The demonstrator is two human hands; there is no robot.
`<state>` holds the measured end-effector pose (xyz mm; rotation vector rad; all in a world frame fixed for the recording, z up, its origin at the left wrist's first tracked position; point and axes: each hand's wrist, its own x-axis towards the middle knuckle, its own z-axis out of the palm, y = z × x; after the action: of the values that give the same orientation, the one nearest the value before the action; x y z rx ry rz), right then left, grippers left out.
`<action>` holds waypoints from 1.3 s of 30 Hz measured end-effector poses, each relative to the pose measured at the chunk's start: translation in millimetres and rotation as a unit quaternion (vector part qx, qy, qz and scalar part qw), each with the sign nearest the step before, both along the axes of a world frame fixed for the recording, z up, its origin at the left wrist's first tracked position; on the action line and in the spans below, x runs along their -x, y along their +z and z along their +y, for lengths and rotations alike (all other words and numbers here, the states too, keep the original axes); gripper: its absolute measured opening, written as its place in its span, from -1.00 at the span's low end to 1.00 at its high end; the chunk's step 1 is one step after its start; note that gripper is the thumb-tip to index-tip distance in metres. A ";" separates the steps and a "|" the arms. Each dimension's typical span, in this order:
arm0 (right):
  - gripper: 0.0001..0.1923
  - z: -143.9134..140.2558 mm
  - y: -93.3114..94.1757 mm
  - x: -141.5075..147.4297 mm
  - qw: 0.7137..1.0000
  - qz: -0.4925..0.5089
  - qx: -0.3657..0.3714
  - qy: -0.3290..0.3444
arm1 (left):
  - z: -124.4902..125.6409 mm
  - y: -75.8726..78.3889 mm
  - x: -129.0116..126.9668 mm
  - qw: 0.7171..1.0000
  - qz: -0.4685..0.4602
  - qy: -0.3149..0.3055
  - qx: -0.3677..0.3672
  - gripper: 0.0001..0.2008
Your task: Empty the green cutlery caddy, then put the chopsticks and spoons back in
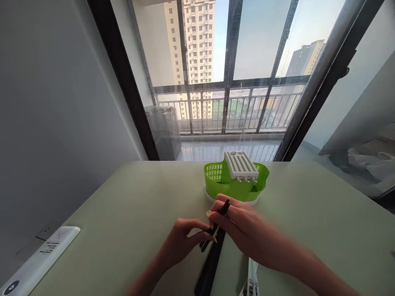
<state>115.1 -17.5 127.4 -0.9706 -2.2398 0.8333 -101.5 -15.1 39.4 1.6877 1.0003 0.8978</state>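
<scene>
1. White remote point(37, 259) lies flat at the table's point(129, 205) left edge, well apart from both hands.
2. Left hand point(185, 238): fingers curled, tips pinching the lower end of the black chopsticks point(215, 230).
3. Right hand point(237, 226): fingers loosely closed round the chopsticks' upper part, tip poking out between them.
4. Long black sleeve point(208, 267) lies under the hands, running toward the near edge.
5. Green cutlery holder point(236, 183) with white slotted insert point(241, 165) sits just beyond the right hand.

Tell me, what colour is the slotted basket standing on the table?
Bright green basket, with a white slotted insert on top; the head view shows it.
</scene>
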 end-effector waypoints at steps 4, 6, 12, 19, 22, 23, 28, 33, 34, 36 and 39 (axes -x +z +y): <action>-0.65 5.2 12.8 -3.6 0.996 -0.066 -0.006 0.067 | -0.4 1.0 -2.3 0.999 -0.037 -0.016 0.023 -0.88; -0.68 7.2 13.0 -4.4 0.994 -0.075 -0.005 0.081 | -0.5 0.4 -2.7 0.999 -0.044 -0.015 0.026 -0.91; -0.70 8.9 6.7 -7.3 0.994 -0.035 0.024 0.099 | -2.0 -2.0 -3.2 0.997 -0.060 -0.028 0.048 -0.98; -0.65 6.7 4.4 -8.0 0.996 -0.017 0.044 0.070 | -2.2 -6.3 -1.8 0.996 -0.047 -0.035 0.067 -0.99; -0.70 3.1 6.7 -8.9 0.998 -0.025 0.038 0.051 | -1.5 -9.6 -1.2 0.998 -0.025 -0.035 0.048 -0.98; -0.72 2.0 7.4 -9.0 0.998 -0.025 0.035 0.041 | -1.3 -10.6 -1.5 0.999 -0.017 -0.028 0.037 -0.97; -0.72 -0.9 6.6 -4.9 0.999 -0.011 -0.005 -0.032 | -0.2 -16.0 -5.8 1.000 -0.010 0.024 -0.006 -0.95; -0.73 0.3 11.2 -2.4 0.996 0.032 -0.071 -0.045 | 2.0 -27.3 -6.8 0.997 -0.025 0.073 -0.008 -0.87; -0.73 1.5 15.9 -4.3 0.993 0.050 -0.090 -0.055 | 3.4 -30.6 -6.6 0.996 -0.039 0.085 -0.012 -0.78; -0.73 5.5 29.7 -10.5 0.982 0.087 -0.134 -0.097 | 7.5 -37.8 -5.9 0.989 -0.081 0.118 -0.020 -0.61; -0.71 17.0 55.9 -21.5 0.952 0.135 -0.192 -0.198 | 15.7 -48.6 -4.4 0.973 -0.130 0.191 -0.009 -0.48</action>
<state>136.5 -0.5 183.3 -0.9975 -1.7953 0.3122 -97.1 0.6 -9.2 1.3676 1.1553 1.3441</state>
